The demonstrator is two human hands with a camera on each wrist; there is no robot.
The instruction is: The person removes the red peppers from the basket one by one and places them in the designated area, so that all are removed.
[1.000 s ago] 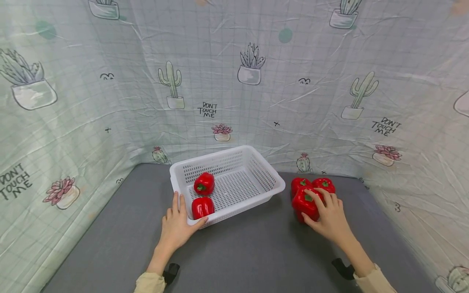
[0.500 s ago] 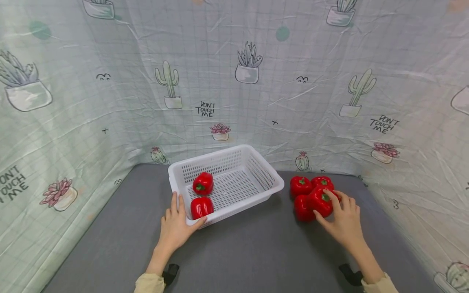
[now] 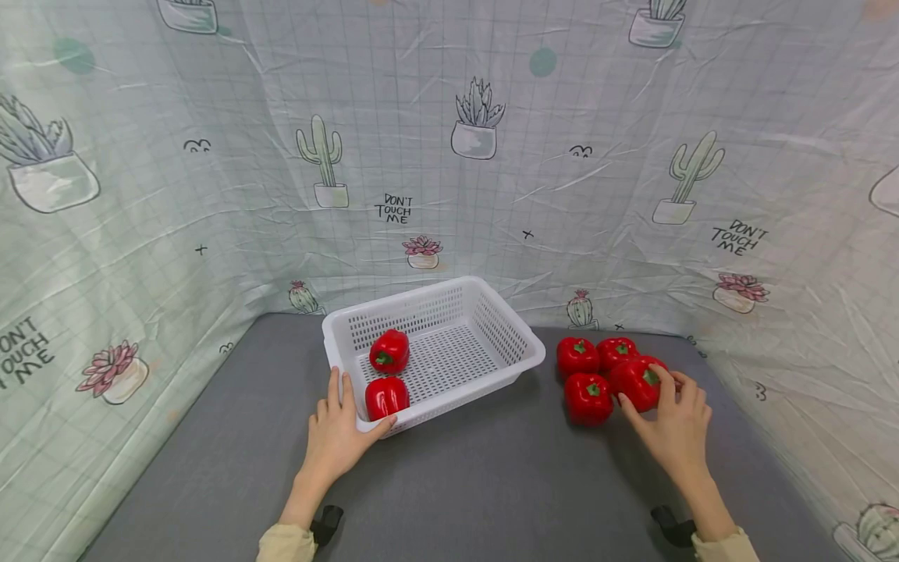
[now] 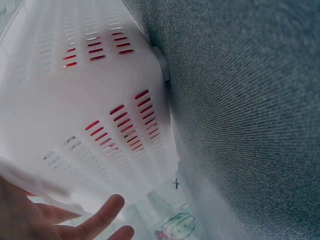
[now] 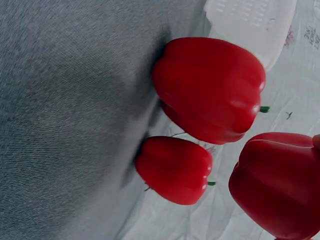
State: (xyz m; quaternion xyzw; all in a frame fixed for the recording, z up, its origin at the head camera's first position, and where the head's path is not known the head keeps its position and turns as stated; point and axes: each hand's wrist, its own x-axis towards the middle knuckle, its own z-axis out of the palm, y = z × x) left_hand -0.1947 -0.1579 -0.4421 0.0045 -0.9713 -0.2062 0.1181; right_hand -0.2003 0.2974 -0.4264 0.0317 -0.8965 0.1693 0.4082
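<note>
Gently: right of the basket [image 3: 492, 379], my right hand [image 3: 676, 425] pinches a red pepper [image 3: 634, 385], best held clear of other peppers [image 3: 588, 401]; left hand [image 3: 337, 441], fingers straight, touches the basket.

in front of the basket [image 3: 532, 355], a hand could cross the table [image 3: 485, 484]. right of it, past a narrow gap, four peppers [image 3: 588, 400] and the right hand [image 3: 677, 437] block. the left hand [image 3: 337, 437] covers its near left corner; two peppers [image 3: 387, 398] leave only its right end free.
</note>
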